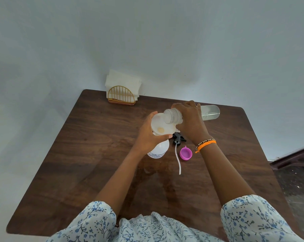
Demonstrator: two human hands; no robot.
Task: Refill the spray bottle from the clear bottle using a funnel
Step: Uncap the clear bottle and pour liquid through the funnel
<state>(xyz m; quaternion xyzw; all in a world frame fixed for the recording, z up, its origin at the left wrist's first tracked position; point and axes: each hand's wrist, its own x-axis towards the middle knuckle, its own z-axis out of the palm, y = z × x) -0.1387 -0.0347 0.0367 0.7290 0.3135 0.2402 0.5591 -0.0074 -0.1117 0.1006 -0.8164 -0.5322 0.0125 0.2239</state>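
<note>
Spray bottle stands mid-table, funnel in its neck, steadied by the left hand; right hand grips the tipped clear bottle over it.

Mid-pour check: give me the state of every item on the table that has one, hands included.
Clear bottle: uncapped, tipped sideways, mouth over funnel.
Funnel: seated in spray bottle.
Spray bottle: upright, head off.
Spray head: lying on table.
Pink cap: off, opening up.
Left hand: holds funnel.
Right hand: grips clear bottle.
</note>
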